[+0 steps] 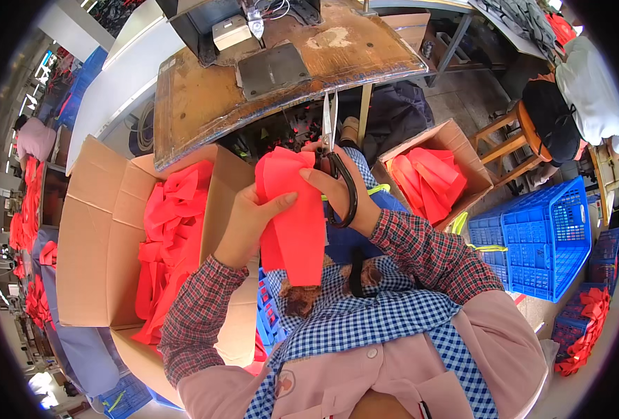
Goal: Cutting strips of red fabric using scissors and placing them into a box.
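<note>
Between my hands hangs a red fabric piece (pixel 294 234), long and narrowing toward its lower end. My left hand (pixel 245 222) grips its left side, the thumb lying across the front. A pair of scissors (pixel 330 126) with black handles is held in my right hand (pixel 351 202), its blades pointing away from me toward the table. My right thumb also presses near the upper right edge of the fabric. The right fingers are partly hidden behind the scissors and the cloth.
An open cardboard box (pixel 90 237) full of red fabric pieces stands at my left. A smaller carton (pixel 463 136) with more red pieces is at my right, beside a blue plastic crate (pixel 543 237). Ahead is a worn wooden table (pixel 205 91). Someone sits on a wooden stool (pixel 526 133) at the far right.
</note>
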{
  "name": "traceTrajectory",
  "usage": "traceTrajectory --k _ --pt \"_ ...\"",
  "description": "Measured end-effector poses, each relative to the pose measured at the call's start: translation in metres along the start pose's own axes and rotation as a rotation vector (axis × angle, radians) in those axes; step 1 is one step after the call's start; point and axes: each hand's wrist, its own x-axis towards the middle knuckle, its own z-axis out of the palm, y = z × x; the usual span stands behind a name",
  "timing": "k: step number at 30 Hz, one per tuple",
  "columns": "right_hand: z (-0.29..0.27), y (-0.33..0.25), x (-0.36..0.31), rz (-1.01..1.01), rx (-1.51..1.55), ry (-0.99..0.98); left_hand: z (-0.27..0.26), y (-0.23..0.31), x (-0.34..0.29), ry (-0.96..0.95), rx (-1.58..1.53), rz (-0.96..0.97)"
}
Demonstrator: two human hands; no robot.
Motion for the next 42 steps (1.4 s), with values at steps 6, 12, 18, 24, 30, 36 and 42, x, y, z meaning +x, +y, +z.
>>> traceTrajectory --k 6,12,18,24,30,36,42 --pt "-0.008 -0.001 -0.015 0.160 -0.280 -0.059 -0.010 0.011 0.005 0.186 -0.120 0.171" --pt "-0.014 0.015 -0.020 0.118 -0.488 -0.161 -0.016 0.004 0.009 0.178 -0.080 0.200" --pt "-0.011 0.013 -0.019 0.167 -0.480 -0.159 -0.014 -0.003 0.008 0.170 0.074 0.216" --pt "-0.010 0.011 -0.018 0.163 -0.461 -0.129 -0.011 -0.004 0.008 0.155 0.099 0.227" --pt "-0.010 0.013 -0.020 0.187 -0.426 -0.111 -0.015 -0.005 0.009 0.125 0.152 0.201" --pt "-0.011 0.005 -0.024 0.190 -0.490 -0.097 -0.015 0.004 0.005 0.105 0.191 0.142" --pt "-0.020 0.020 -0.026 0.143 -0.483 -0.115 -0.020 0.003 0.007 0.016 0.245 0.096"
